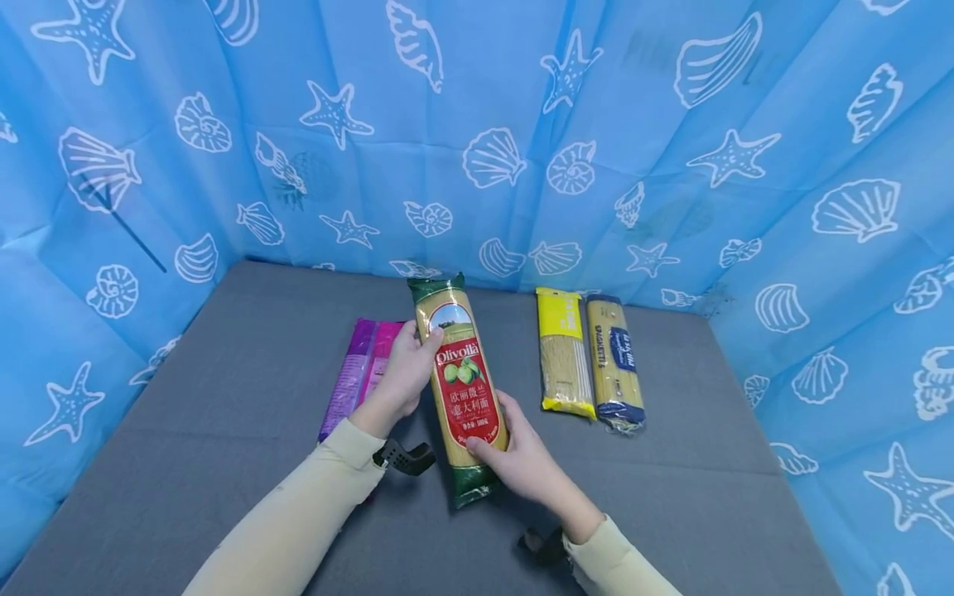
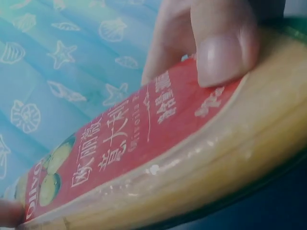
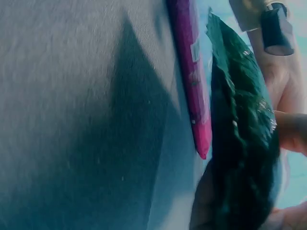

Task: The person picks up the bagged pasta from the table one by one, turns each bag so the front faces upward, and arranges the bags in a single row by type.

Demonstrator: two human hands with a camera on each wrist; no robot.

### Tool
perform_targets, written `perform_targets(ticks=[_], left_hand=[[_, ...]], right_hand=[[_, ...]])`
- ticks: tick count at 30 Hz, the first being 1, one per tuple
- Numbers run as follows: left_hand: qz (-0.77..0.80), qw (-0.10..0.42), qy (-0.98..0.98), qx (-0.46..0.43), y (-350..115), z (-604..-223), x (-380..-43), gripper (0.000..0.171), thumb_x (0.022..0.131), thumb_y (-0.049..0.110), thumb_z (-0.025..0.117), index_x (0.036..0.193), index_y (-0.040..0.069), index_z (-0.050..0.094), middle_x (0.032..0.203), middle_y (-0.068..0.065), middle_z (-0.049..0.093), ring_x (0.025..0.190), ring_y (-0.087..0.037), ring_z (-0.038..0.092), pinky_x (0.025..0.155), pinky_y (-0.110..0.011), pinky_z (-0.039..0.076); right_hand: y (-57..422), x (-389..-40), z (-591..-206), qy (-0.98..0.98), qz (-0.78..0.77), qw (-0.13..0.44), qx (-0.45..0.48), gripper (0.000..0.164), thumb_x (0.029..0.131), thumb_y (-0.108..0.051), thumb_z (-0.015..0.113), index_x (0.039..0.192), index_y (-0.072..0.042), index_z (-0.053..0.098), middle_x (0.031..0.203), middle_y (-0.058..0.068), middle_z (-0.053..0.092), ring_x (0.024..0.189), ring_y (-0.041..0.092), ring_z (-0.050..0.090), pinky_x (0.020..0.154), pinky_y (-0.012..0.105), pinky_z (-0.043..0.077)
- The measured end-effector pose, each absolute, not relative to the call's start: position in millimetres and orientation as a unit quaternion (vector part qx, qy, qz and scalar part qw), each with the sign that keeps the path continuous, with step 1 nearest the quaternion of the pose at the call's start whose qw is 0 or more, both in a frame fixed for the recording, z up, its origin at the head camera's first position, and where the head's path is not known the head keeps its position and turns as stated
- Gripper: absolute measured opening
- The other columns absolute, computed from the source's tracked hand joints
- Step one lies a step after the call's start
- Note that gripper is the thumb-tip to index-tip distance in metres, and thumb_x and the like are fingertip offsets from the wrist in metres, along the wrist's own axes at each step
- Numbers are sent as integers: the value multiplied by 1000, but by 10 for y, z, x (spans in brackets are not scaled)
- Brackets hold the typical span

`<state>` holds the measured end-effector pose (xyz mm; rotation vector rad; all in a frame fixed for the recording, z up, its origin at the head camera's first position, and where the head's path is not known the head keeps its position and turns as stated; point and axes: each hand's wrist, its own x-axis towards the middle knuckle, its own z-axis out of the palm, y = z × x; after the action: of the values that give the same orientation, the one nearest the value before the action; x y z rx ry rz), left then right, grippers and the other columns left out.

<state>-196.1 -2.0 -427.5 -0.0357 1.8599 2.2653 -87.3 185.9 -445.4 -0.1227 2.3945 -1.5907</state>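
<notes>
The left hand [image 1: 402, 371] is gripping the pasta packet [image 1: 464, 385] near its top, the right hand [image 1: 531, 457] its lower side, probably steadying its length above the tabletop's [image 1: 686, 497] middle; a yellow packet [image 1: 564, 360] is lying toward the back-right corner.

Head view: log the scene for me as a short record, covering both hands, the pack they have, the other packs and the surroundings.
Held pack: Olivoilà pack, label facing up
Left hand: grips its upper left edge, thumb on the front
Right hand: grips its lower right edge, thumb on the front
Left side: purple-pink pack, partly hidden by the left arm
Right side: yellow pack beside blue-ended spaghetti pack
Surface: grey table
Backdrop: blue seashell curtain
</notes>
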Motion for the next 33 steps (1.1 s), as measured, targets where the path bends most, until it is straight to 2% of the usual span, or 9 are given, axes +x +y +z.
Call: perform_targets(ticks=[7, 14, 20, 27, 33], left_hand=[[736, 117, 666, 26, -9, -4442, -1895, 46, 101, 24, 54, 140, 13, 32, 117, -14, 62, 99, -27, 66, 80, -39, 56], [729, 124, 672, 33, 6, -4520, -1841, 48, 100, 18, 54, 141, 10, 30, 117, -16, 62, 100, -28, 66, 79, -39, 56], [717, 120, 686, 42, 3, -4521, -1831, 49, 100, 18, 55, 142, 10, 30, 116, -16, 62, 99, -28, 66, 80, -39, 55], [686, 122, 715, 60, 46, -4544, -1815, 61, 99, 22, 56, 150, 13, 24, 113, -16, 64, 91, -25, 68, 75, -37, 57], [660, 127, 737, 73, 125, -4608, -1759, 70, 98, 22, 58, 154, 11, 17, 120, -16, 59, 92, -23, 66, 76, -37, 56]], right_hand=[[1859, -843, -4539, 826, -544, 138, -58, 79, 90, -32, 69, 150, -20, 20, 122, 7, 53, 101, 18, 58, 85, 37, 50], [1806, -825, -4562, 823, -551, 134, -44, 76, 94, -21, 65, 152, -13, 17, 126, 11, 51, 103, 18, 57, 88, 38, 48], [1744, -781, -4369, 814, -564, 128, -55, 69, 97, -8, 58, 151, -1, 14, 125, 18, 51, 104, 24, 57, 88, 42, 47], [1757, -875, -4594, 810, -576, 89, -59, 69, 99, -9, 53, 153, -7, 10, 133, 18, 49, 111, 24, 56, 94, 38, 46], [1722, -918, -4396, 806, -586, 71, -33, 65, 99, -1, 51, 151, 1, 13, 131, 24, 49, 110, 31, 57, 90, 41, 50]])
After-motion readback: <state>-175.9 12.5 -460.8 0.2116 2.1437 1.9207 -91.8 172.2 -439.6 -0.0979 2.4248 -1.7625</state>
